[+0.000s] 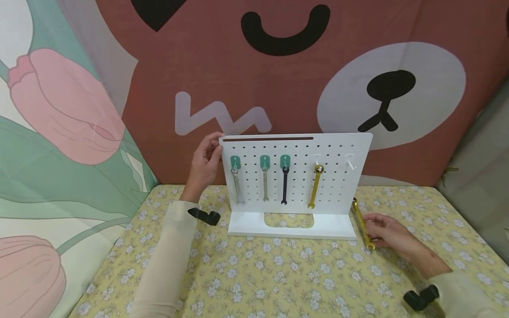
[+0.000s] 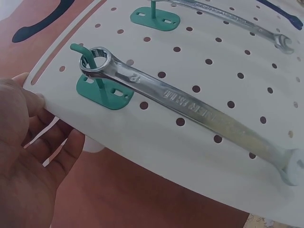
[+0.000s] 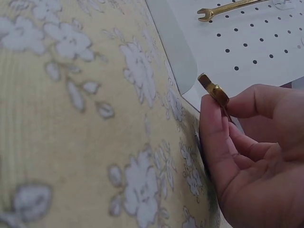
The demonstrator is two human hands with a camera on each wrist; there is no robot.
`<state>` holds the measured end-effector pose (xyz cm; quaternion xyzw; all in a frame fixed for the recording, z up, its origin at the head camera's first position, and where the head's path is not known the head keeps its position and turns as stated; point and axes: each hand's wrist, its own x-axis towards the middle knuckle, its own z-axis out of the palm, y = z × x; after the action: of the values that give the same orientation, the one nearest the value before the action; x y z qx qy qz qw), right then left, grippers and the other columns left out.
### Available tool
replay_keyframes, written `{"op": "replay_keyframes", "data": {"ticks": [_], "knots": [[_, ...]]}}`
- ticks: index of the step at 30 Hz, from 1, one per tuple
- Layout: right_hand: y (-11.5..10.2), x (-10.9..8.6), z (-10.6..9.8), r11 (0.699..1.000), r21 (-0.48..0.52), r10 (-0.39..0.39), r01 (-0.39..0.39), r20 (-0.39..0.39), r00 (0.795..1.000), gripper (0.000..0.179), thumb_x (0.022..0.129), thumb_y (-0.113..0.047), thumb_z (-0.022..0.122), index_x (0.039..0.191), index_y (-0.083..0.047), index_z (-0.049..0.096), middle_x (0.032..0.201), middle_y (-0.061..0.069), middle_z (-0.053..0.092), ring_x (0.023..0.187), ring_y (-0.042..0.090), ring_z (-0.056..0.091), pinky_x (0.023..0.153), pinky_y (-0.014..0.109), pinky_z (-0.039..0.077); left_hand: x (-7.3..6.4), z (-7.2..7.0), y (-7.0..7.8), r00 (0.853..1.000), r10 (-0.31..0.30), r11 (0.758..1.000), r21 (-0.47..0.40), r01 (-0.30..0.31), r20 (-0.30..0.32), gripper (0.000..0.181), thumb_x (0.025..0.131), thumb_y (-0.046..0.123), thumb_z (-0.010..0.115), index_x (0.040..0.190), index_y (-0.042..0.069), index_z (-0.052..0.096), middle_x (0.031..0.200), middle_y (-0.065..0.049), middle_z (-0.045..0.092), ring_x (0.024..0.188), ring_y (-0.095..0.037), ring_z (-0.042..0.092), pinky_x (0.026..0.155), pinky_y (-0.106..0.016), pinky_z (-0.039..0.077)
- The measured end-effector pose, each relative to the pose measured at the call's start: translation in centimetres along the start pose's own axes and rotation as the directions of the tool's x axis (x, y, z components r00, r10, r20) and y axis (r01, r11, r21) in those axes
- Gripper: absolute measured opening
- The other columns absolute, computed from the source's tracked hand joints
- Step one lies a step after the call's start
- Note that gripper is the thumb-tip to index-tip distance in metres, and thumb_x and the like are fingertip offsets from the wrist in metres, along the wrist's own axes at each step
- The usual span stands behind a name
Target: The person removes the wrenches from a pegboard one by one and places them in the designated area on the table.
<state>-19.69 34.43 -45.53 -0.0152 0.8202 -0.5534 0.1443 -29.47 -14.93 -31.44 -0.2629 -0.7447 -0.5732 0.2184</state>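
A white pegboard (image 1: 294, 194) stands upright on the table. My left hand (image 1: 205, 160) pinches its upper left corner between thumb and fingers. Low at the board's right side, my right hand (image 1: 391, 234) holds a gold combination wrench (image 1: 361, 223) between thumb and fingers, its ring end tilted up toward the board. From green hooks hang two silver wrenches, one at the far left (image 2: 166, 97) and one beside it (image 1: 265, 183), then a dark wrench (image 1: 284, 185). Another gold wrench (image 1: 316, 187) hangs on a clear hook. The clear hook (image 1: 350, 163) at the far right holds nothing.
A yellow floral cloth (image 1: 278, 274) covers the table. The board's white base (image 1: 334, 227) reaches toward me, with a cut-out in its middle. Behind it hangs a brown curtain (image 1: 294, 92) with a bear print; a tulip-print curtain (image 1: 63, 110) is at left.
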Motion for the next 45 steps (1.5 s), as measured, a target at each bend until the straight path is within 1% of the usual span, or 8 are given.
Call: {"op": "replay_keyframes", "data": {"ticks": [8,14,18,23,26,33,39,45], "knots": [[-0.1,0.1,0.1,0.997,-0.067,0.044,-0.044,0.002,0.999,0.06,0.106,-0.022,0.058,0.148,0.013,0.035,0.124,0.021,0.06,0.101,0.023,0.063,0.08,0.041,0.057,-0.1,0.0,-0.2,1.0,0.021,1.0,-0.005,-0.021,0.009,0.033,0.107,-0.002,0.048,0.14,-0.002,0.052,0.109,-0.027,0.055,0.094,-0.037,0.061,0.08,-0.032,0.057],[-0.7,0.0,0.6,0.995,-0.085,0.046,-0.041,0.053,0.998,0.058,0.106,-0.023,0.061,0.143,0.014,0.039,0.108,0.017,0.063,0.091,0.029,0.065,0.074,0.043,0.057,-0.1,0.1,-0.1,1.0,0.024,1.0,-0.003,-0.024,0.009,0.032,0.108,-0.001,0.049,0.139,-0.002,0.053,0.108,-0.027,0.055,0.093,-0.039,0.06,0.079,-0.035,0.057],[-1.3,-0.2,0.8,0.993,-0.114,0.04,-0.033,0.063,0.997,0.056,0.106,-0.023,0.06,0.142,0.015,0.038,0.106,0.016,0.063,0.091,0.029,0.066,0.075,0.044,0.058,-0.1,0.1,-0.2,1.0,0.009,1.0,-0.006,-0.009,0.012,0.033,0.108,-0.001,0.048,0.141,-0.001,0.052,0.11,-0.027,0.055,0.095,-0.037,0.06,0.08,-0.035,0.056],[-1.6,-0.3,0.9,0.989,-0.148,0.028,-0.018,0.068,0.997,0.055,0.107,-0.023,0.06,0.141,0.016,0.04,0.108,0.018,0.064,0.089,0.029,0.067,0.073,0.045,0.059,0.2,0.0,-2.0,1.0,-0.015,1.0,0.005,0.015,0.009,0.035,0.108,0.001,0.048,0.143,0.002,0.052,0.113,-0.025,0.055,0.097,-0.034,0.061,0.082,-0.035,0.057],[-1.8,-0.3,0.8,0.985,-0.174,0.03,-0.02,0.052,0.998,0.05,0.106,-0.018,0.06,0.14,0.014,0.042,0.108,0.018,0.064,0.087,0.029,0.067,0.072,0.045,0.059,0.3,0.0,-3.0,1.0,-0.019,1.0,0.011,0.019,0.006,0.035,0.109,0.003,0.048,0.144,0.005,0.052,0.114,-0.022,0.056,0.098,-0.032,0.061,0.082,-0.033,0.057],[-2.2,-0.6,0.8,0.97,-0.242,0.007,-0.002,0.023,1.0,0.042,0.102,-0.007,0.058,0.136,0.013,0.045,0.102,0.016,0.062,0.082,0.028,0.067,0.069,0.043,0.059,0.5,-0.2,-3.4,1.0,0.012,1.0,0.01,-0.013,0.015,0.034,0.109,0.012,0.051,0.143,0.01,0.054,0.111,-0.015,0.058,0.094,-0.026,0.063,0.079,-0.029,0.057],[-2.2,-0.8,0.7,0.965,-0.26,-0.012,0.018,0.024,1.0,0.036,0.1,-0.004,0.06,0.13,0.012,0.051,0.095,0.014,0.061,0.077,0.027,0.064,0.064,0.04,0.058,0.4,-0.1,-3.3,1.0,0.014,1.0,0.003,-0.014,0.006,0.035,0.109,0.01,0.05,0.144,0.013,0.055,0.111,-0.016,0.059,0.094,-0.027,0.063,0.078,-0.029,0.057],[-2.9,-1.0,0.5,0.952,-0.301,-0.061,0.06,0.004,0.998,0.035,0.104,-0.011,0.06,0.131,0.011,0.053,0.1,0.015,0.06,0.079,0.027,0.066,0.067,0.039,0.058,0.1,0.1,-1.3,1.0,0.028,0.999,0.032,-0.028,-0.003,0.035,0.108,-0.001,0.048,0.143,-0.002,0.051,0.111,-0.026,0.057,0.093,-0.036,0.061,0.078,-0.033,0.057]]}}
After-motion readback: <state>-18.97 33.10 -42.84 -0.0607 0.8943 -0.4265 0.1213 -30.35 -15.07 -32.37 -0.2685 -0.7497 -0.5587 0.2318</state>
